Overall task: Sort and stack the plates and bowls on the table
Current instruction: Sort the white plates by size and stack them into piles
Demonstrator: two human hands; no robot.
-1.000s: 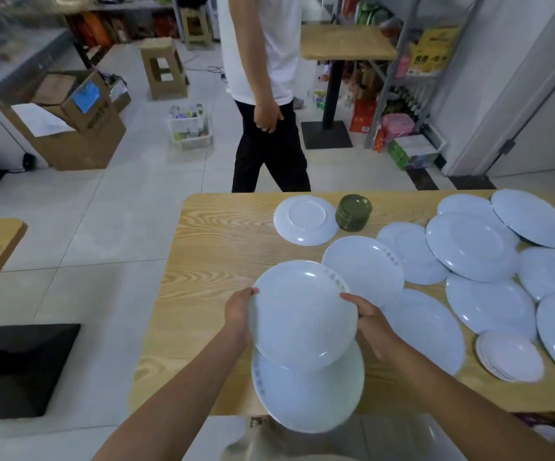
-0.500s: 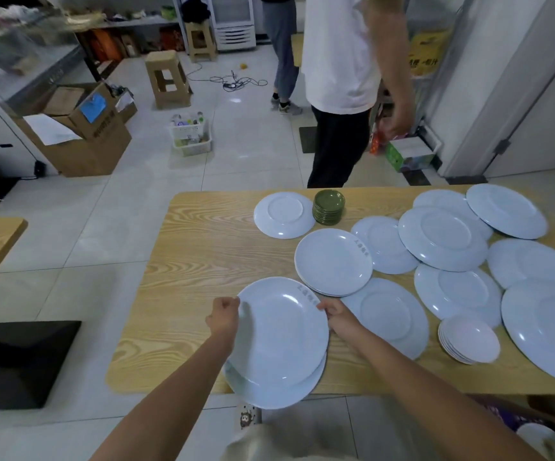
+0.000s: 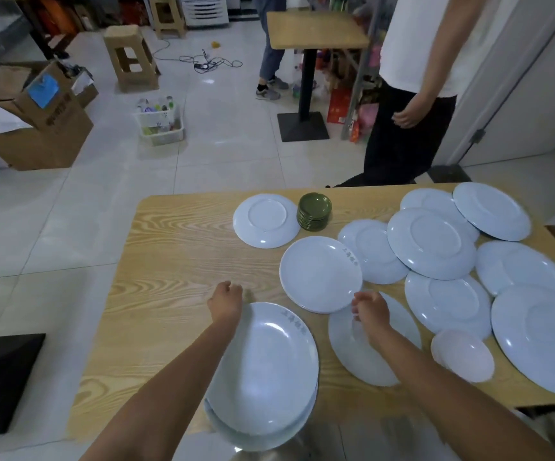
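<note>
Room, head view: pale tiled floor behind, with a brown cardboard box (image 3: 36, 128), a tan plastic stool (image 3: 131, 58) and a person in a white shirt and dark trousers (image 3: 412, 44) standing by the table's far right edge.
Surface: a light wood-grain table (image 3: 169, 261) fills the lower half of what I see.
Stacked plates: a pile of round white plates with grey lettering on the rim (image 3: 262, 367) sits at the near edge, overhanging it slightly.
Left hand (image 3: 226, 301): above bare wood just past the pile's far rim, fingers loosely curled, holding nothing.
Right hand (image 3: 371, 311): over a flat white plate (image 3: 346, 354) right of the pile. The fingers curl downward and are blurred, so I cannot tell whether they pinch anything.
Lettered plate (image 3: 319, 272): white, just beyond the right hand, overlapping the flat one.
Green bowls: a stack of small dark-green bowls (image 3: 314, 211) at the far side, just beside a white rimmed plate (image 3: 266, 221).
Right side: large white plates (image 3: 432, 244) lie spread and overlapping, with a small pile of white saucers (image 3: 462, 356) near the front.
</note>
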